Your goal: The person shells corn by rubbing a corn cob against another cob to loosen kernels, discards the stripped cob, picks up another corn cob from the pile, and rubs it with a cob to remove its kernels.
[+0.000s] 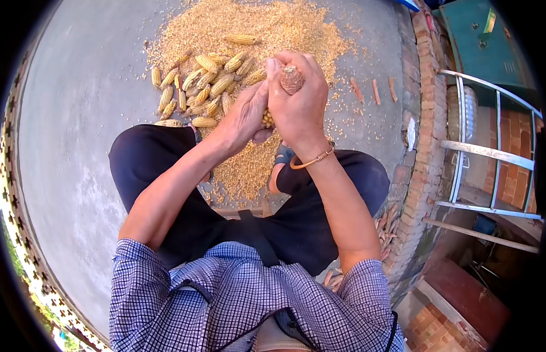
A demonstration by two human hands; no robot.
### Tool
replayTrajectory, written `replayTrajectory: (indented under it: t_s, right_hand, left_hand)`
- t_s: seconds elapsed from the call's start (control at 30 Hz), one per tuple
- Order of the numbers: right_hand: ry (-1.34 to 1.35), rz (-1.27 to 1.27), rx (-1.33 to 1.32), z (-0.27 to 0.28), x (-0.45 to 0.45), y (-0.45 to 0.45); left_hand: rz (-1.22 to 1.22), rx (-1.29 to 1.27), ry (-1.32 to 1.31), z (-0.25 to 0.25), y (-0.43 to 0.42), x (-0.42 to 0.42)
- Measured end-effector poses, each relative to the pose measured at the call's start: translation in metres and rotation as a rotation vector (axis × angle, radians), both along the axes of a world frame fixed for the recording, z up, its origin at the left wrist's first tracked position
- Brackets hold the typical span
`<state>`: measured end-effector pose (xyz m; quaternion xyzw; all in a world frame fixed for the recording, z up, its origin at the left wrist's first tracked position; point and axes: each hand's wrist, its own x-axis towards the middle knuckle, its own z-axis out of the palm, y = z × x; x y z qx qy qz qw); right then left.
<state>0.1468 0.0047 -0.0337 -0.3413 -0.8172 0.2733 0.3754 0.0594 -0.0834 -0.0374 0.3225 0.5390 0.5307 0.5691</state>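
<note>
My right hand (302,105) is closed around a reddish corncob (292,80), whose rough end sticks out between the thumb and fingers. Pressed up against it, my left hand (248,113) curls round an ear of corn (268,119); only a small patch of its yellow kernels shows between the two hands. Beyond my left hand lies a pile of corn ears (205,82), many with kernels on them. Loose kernels (238,167) cover the ground below my hands, between my feet.
A wide heap of loose kernels (273,26) spreads over the concrete floor (79,117). Several bare cobs (376,92) lie at the right, with more beside my right leg. A low brick edge (424,135) and a metal rail frame (490,149) stand further right.
</note>
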Motion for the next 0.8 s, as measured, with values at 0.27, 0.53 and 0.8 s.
replayTrajectory:
  t_s: [0.27, 0.53, 0.8]
  right_hand:
    - [0.361, 0.065, -0.782, 0.006, 0.001, 0.019]
    - [0.031, 0.13, -0.073, -0.002, 0.001, -0.002]
    - [0.003, -0.126, -0.421, -0.004, -0.001, 0.02]
  left_hand:
    - [0.01, -0.058, -0.429, -0.01, 0.003, -0.005]
    - [0.152, 0.0, -0.101, -0.015, 0.01, 0.002]
    - [0.025, -0.116, 0.04, -0.002, 0.001, 0.011]
